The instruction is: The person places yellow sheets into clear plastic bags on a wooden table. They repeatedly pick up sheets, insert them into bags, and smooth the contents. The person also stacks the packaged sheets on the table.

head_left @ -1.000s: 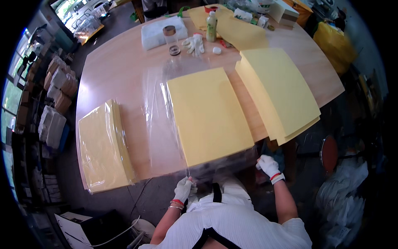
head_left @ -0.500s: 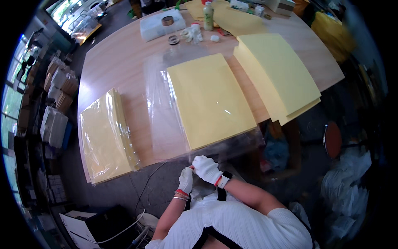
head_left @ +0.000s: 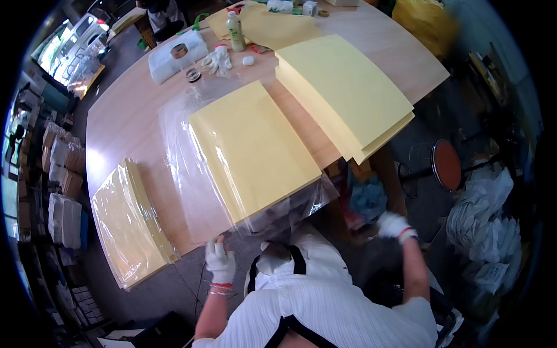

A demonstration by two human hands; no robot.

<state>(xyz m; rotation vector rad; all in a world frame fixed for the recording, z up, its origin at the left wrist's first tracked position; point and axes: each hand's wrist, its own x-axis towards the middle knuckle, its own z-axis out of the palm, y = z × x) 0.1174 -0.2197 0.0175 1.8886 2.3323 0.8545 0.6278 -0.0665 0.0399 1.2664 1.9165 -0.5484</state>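
My left hand (head_left: pixel 220 265), in a white glove with bare fingertips, is at the table's near edge, fingers pointing up and slightly apart. It is close to the lower border of a clear plastic sheet (head_left: pixel 180 168); whether it touches the film I cannot tell. On that film lies a stack of pale yellow paper (head_left: pixel 255 151), its right part under shiny plastic that hangs over the edge. My right hand (head_left: pixel 395 226), also gloved, is out to the right, away from the table. Motion smears its fingers.
A plastic-wrapped yellow stack (head_left: pixel 130 223) lies at the left, a taller unwrapped stack (head_left: pixel 348 93) at the right. Farther back are a bottle (head_left: pixel 235 32), spare gloves (head_left: pixel 217 60) and a tape roll (head_left: pixel 178 51). A round red stool (head_left: pixel 446 165) and plastic bundles (head_left: pixel 481 214) are beyond the right side.
My hands were together at the near edge of the middle stack. They have parted: the left moved left and down, the right swung far right. The view has shifted too.
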